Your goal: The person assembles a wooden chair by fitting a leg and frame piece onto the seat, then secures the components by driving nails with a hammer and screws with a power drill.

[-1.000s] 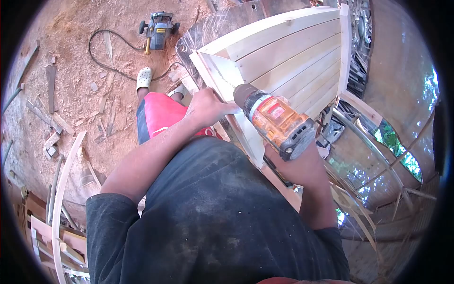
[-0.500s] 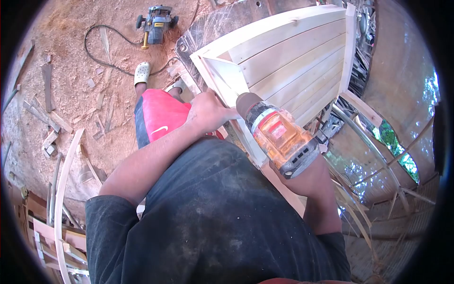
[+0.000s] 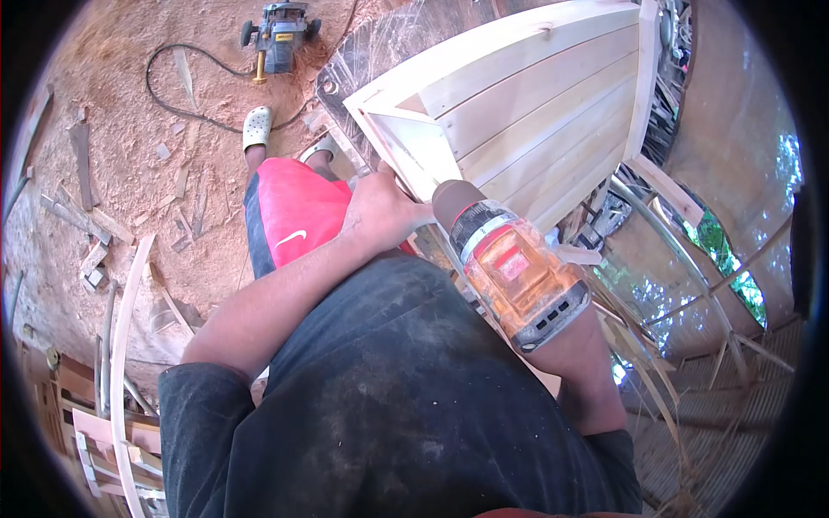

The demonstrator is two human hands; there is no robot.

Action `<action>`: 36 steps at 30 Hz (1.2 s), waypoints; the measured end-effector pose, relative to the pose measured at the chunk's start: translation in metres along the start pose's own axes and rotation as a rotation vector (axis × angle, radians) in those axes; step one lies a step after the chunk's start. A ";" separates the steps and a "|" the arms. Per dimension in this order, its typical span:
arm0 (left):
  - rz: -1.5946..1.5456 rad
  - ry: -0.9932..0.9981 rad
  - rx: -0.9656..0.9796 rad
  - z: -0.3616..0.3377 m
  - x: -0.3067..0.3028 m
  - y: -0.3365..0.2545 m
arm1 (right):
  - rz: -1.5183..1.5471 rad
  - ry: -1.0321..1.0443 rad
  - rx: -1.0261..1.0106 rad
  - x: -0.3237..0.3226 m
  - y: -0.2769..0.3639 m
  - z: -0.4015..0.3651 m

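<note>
- Head view: the wooden panel [image 3: 535, 95], a pale slatted frame, is standing tilted in front of the person and is filling the upper middle of the picture.
- The left hand [image 3: 380, 211] is gripping the panel's near lower edge just below its pointed corner, with the fingers curled over the wood.
- The orange drill [image 3: 514, 263] is hanging just right of that hand, with its dark chuck aiming up at the same panel edge and its vented rear end facing the camera.
- Whether a bit is touching the wood cannot be told, since the chuck is hiding the tip.
- The right hand [image 3: 560, 335] is sitting under the drill's rear end, clamped on its grip, with its fingers mostly hidden behind the tool's body.
- The two hands are apart, and the drill's chuck is lying between them against the panel's edge.
- Red shorts [image 3: 289, 224] are showing left of the panel's corner, and a pale sandal [image 3: 257, 128] is resting on the sawdust floor [image 3: 129, 129] beyond them.
- A router [image 3: 276, 34] with a looping black cord [image 3: 173, 86] is lying on the floor, well left of the panel's top.
- A curved strip [image 3: 125, 319] is lying far left of the panel, near scattered offcuts.
</note>
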State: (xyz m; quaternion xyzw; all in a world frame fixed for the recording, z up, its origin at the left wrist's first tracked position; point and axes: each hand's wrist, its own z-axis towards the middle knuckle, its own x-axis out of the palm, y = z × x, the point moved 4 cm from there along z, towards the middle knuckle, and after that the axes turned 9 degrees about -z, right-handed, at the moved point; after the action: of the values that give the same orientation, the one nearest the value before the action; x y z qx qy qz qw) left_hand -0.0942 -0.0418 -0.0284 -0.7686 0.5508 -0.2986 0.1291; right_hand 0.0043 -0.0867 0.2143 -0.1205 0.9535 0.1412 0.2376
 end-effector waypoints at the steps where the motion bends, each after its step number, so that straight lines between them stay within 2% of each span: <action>1: -0.012 -0.001 0.012 0.000 0.000 0.000 | -0.007 0.006 0.010 0.000 0.000 0.000; 17: 0.025 0.035 -0.042 0.001 0.000 -0.004 | -0.120 -0.033 -0.043 0.002 0.001 0.005; 20: 0.001 0.002 0.085 0.009 0.006 0.006 | -0.079 -0.024 -0.003 0.002 0.001 0.005; 24: 0.014 0.043 0.074 0.008 0.005 0.004 | 0.003 -0.010 0.080 0.005 -0.005 0.011; 27: 0.022 0.048 0.107 0.009 0.005 0.003 | -0.085 -0.011 0.050 0.001 -0.001 0.014; 36: -0.001 -0.011 0.142 0.014 0.008 0.012 | -0.085 0.025 0.036 0.005 -0.009 0.022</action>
State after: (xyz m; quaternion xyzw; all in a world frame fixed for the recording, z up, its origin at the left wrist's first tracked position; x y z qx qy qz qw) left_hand -0.0931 -0.0557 -0.0431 -0.7593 0.5271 -0.3330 0.1862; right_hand 0.0123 -0.0891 0.1916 -0.1582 0.9528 0.1125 0.2336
